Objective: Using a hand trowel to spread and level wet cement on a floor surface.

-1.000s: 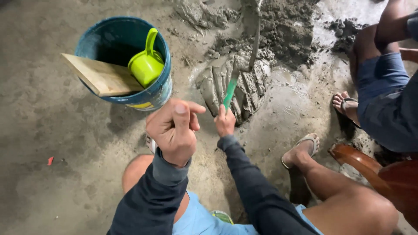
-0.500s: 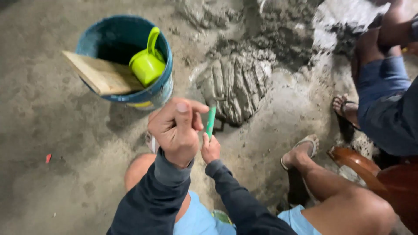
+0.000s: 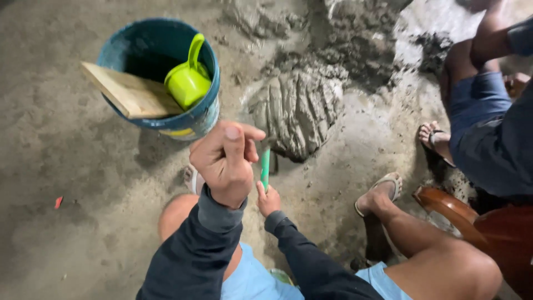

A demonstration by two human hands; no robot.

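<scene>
The bucket stands on the ground at about ten o'clock from the person's hands, with a scoop inside it and a board laid across its rim. At one o'clock from the hands lies a ridged mound of mortar, and beyond that, at twelve, a bigger heap. The left hand sits just left of the right hand, which has a tool handle standing up in it. A second person's sandalled foot rests at three o'clock, beside a chair.
</scene>
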